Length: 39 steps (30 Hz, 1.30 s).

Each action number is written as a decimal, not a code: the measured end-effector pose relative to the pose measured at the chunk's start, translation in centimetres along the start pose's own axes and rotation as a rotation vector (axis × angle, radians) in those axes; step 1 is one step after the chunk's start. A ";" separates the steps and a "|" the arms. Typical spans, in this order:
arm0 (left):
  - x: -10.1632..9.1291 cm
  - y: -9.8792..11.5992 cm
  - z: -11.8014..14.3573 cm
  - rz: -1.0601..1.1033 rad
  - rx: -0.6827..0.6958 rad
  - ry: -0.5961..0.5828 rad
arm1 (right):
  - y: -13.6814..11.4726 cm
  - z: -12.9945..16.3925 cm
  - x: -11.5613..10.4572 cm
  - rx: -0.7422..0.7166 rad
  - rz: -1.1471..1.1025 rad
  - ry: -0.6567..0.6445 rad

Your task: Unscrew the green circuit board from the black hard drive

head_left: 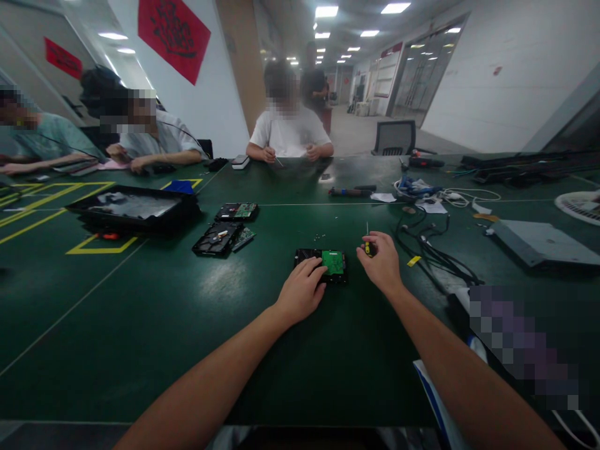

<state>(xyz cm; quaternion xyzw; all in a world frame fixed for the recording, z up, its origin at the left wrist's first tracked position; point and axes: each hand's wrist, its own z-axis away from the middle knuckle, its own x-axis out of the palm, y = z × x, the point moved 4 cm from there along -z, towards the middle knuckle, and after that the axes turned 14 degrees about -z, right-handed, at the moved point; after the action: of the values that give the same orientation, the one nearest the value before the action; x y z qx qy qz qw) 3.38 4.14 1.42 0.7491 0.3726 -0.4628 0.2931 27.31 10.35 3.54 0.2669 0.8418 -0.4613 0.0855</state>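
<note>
Head view, left hand (302,290) on hard drive (322,264), right hand (382,262) holding screwdriver (368,245)

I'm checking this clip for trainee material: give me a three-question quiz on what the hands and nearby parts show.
1. True or false: the left hand rests on the hard drive.
2. What does the right hand hold? A) pliers B) screwdriver C) cable
3. What colour is the drive's circuit board?

Key: 1 true; 2 B, fingers closed round it, shaft pointing up; 3 green.
</note>
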 end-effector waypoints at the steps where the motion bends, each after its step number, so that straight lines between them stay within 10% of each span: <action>1: 0.0 0.0 0.0 -0.001 -0.001 0.001 | -0.2 0.0 0.0 -0.015 -0.006 -0.006; 17: -1.1 -1.0 -1.0 0.163 -0.081 0.037 | -2.3 0.2 -1.2 0.077 -0.105 0.189; 31: -1.9 -2.6 -1.5 0.213 -0.173 0.082 | -2.5 0.2 -1.0 0.098 -0.033 0.099; 39: -1.7 -7.0 -7.7 0.030 -0.234 -0.068 | -1.9 0.3 -0.7 0.070 -0.112 0.151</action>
<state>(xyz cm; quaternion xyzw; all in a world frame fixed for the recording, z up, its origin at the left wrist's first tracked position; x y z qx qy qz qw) 0.75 13.53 5.38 0.6991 0.4028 -0.4367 0.3979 26.85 9.01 5.02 0.2562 0.8428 -0.4731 -0.0134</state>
